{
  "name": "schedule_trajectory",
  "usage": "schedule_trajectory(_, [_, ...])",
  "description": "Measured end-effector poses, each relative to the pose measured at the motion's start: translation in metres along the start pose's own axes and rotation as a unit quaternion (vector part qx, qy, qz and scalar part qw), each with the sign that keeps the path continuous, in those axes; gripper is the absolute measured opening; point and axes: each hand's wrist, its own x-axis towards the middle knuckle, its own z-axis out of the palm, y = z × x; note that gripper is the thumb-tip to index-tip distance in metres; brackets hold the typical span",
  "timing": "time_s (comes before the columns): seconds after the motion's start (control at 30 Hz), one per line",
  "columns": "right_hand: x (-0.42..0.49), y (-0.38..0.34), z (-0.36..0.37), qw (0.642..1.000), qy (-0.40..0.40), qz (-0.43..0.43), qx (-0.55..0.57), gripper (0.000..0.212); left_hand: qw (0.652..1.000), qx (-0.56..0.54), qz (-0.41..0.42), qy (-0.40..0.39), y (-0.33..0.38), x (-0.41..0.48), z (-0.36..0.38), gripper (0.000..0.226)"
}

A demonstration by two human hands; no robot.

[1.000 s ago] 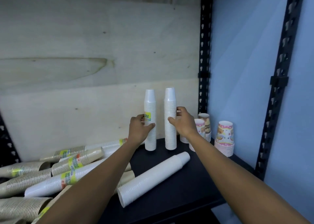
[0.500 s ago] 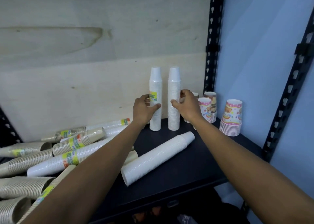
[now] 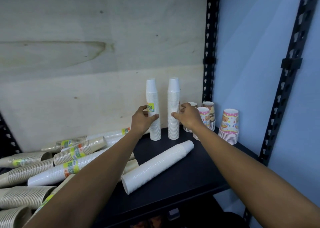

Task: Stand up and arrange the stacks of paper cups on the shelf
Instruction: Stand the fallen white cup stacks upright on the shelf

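At the centre of the frame, two tall white stacks of paper cups were seen standing upright side by side, a small gap between them, on the black shelf [image 3: 199, 172] in front of a pale plywood back panel [image 3: 86, 54]. The left stack [image 3: 154, 124], bearing a yellow-green label, was gripped by the left hand [image 3: 141, 121], thumb in front and fingers curled behind it. The right stack [image 3: 173, 106] was touched by the thumb of the right hand [image 3: 187, 116], whose fingers were spread loosely rather than closed; whether they pressed the stack from behind could not be told. Lower centre, a long white stack [image 3: 155, 167] was lying on its side on the shelf. At the lower left, a heap of toppled beige and white stacks [image 3: 34, 169] was lying, partly hidden by the left forearm. At the right, short stacks of patterned cups [image 3: 229, 125] were standing near a black perforated upright [image 3: 210, 37].
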Motion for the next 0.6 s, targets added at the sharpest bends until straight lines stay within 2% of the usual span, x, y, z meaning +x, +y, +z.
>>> schedule_trajectory(0.13, [-0.012,-0.002,-0.009,1.0,-0.018,0.003,-0.017,0.074,1.0,0.017,-0.02,-0.005,0.001,-0.006,-0.008,0.085])
schedule_trajectory(0.27, [-0.03,-0.004,-0.016,0.999,-0.013,-0.009,-0.036,0.05,0.999,0.035,-0.029,-0.014,0.007,-0.018,-0.02,0.085])
schedule_trajectory(0.37, [-0.048,-0.005,-0.02,0.999,-0.025,-0.017,-0.04,0.034,0.998,0.05,-0.033,-0.017,0.01,-0.029,-0.035,0.078])
schedule_trajectory(0.6, [-0.088,-0.004,-0.02,0.995,-0.083,-0.002,-0.05,0.041,0.996,0.076,-0.027,-0.022,0.014,-0.057,-0.069,0.048])
